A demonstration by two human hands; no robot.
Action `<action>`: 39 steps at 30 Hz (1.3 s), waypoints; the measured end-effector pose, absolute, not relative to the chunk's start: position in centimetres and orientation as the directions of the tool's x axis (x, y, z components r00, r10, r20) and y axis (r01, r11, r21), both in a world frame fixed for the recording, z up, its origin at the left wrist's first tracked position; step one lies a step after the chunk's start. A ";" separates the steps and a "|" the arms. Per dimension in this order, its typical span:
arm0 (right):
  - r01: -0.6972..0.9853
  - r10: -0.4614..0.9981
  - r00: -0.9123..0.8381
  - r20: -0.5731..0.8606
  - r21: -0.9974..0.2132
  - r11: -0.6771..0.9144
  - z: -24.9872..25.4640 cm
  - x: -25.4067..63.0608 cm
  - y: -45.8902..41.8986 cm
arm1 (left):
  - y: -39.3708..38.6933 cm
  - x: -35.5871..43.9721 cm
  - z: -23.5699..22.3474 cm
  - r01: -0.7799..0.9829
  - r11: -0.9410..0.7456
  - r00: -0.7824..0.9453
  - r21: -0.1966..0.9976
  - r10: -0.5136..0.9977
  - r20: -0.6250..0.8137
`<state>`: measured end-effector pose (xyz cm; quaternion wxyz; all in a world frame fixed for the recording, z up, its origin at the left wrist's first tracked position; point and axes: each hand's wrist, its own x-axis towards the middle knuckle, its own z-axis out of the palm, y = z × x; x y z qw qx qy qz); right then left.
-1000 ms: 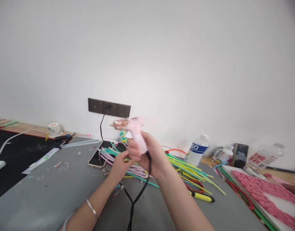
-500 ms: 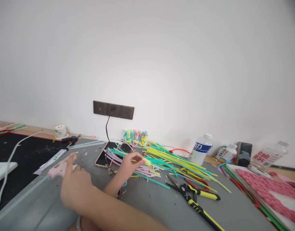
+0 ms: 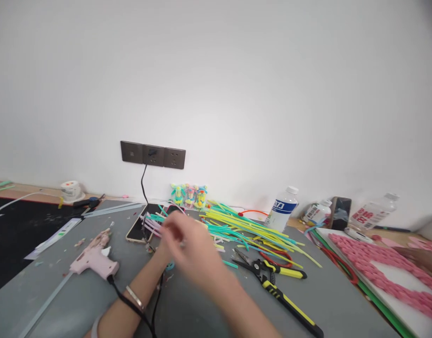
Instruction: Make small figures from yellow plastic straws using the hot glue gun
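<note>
My right hand (image 3: 190, 249) is smeared by motion above the grey table (image 3: 216, 310), in front of a pile of coloured strips (image 3: 247, 231). My left hand (image 3: 161, 255) is mostly hidden behind it; only the wrist and a bracelet show. A pink glue gun (image 3: 93, 261) lies on the table to the left, apart from both hands. Its black cable (image 3: 138, 312) runs under my left forearm. Yellow-and-black pliers (image 3: 272, 280) lie to the right of my right hand.
A phone (image 3: 138, 226) lies under the strips near a wall socket strip (image 3: 152, 155). Small colourful figures (image 3: 189, 195) stand at the wall. A water bottle (image 3: 281, 209) and more bottles stand at the right, beside a board of pink woven pieces (image 3: 377, 265).
My right hand put the glue gun down on the left of the table, let go, and swung back right in front of my left hand. The view shifted slightly.
</note>
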<state>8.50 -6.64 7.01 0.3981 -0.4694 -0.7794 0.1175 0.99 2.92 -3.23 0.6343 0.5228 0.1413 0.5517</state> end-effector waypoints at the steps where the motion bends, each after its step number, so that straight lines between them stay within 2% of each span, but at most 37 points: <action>1: 0.619 0.818 -0.172 0.548 -0.586 0.523 7.0 11.1 -6.4 | 3.0 0.9 -3.1 -0.517 -0.159 0.333 0.841 0.868 0.369; 3: 0.635 0.817 -0.017 0.576 -0.625 0.454 6.3 16.2 -5.5 | 2.9 0.8 -2.8 -0.441 -0.162 0.295 0.883 0.903 0.313; 6: 0.705 0.850 0.178 0.496 -0.666 0.242 3.7 22.6 -3.9 | 2.4 0.6 -2.0 -0.214 -0.148 0.165 0.965 0.969 0.186; 7: 0.700 0.877 0.184 0.445 -0.685 0.200 2.7 24.0 -3.5 | 2.2 0.7 -1.7 -0.174 -0.146 0.141 0.974 0.975 0.171; 11: 0.655 0.964 -0.006 0.265 -0.727 0.204 -0.4 26.2 -2.9 | 1.6 0.9 -1.2 -0.081 -0.133 0.124 0.988 0.982 0.142; 16: 0.708 0.984 -0.164 0.075 -0.686 0.171 -2.3 24.9 -3.2 | 1.4 1.2 -1.4 -0.010 -0.128 0.160 0.992 0.979 0.128; 20: 0.736 0.986 -0.157 0.052 -0.660 0.152 -2.9 24.2 -3.2 | 1.6 1.3 -1.6 0.017 -0.125 0.247 0.992 0.962 0.117; 24: 0.711 0.985 -0.158 0.075 -0.683 0.166 -2.7 24.5 -3.4 | 1.5 1.5 -1.5 0.038 -0.121 0.319 0.992 0.942 0.102; 28: 0.568 0.996 -0.026 0.081 -0.819 0.082 -1.8 25.7 -3.4 | 1.4 1.7 -1.4 0.065 -0.158 0.383 0.985 0.916 0.122; 30: 0.440 0.996 0.075 0.040 -0.898 0.003 -1.4 26.1 -3.4 | 1.4 1.6 -1.5 0.075 -0.184 0.399 0.980 0.906 0.140; 32: 0.321 0.994 0.104 -0.025 -0.945 -0.057 -1.1 26.2 -3.5 | 1.5 1.6 -1.7 0.081 -0.205 0.413 0.975 0.897 0.154; 35: 0.173 0.997 0.032 -0.076 -0.982 -0.081 -0.9 25.4 -3.7 | 1.5 1.5 -2.2 0.086 -0.216 0.447 0.973 0.881 0.157; 39: 0.038 0.992 -0.106 -0.075 -0.997 -0.072 -0.7 23.7 -4.0 | 1.4 1.5 -2.7 0.091 -0.217 0.522 0.972 0.842 0.139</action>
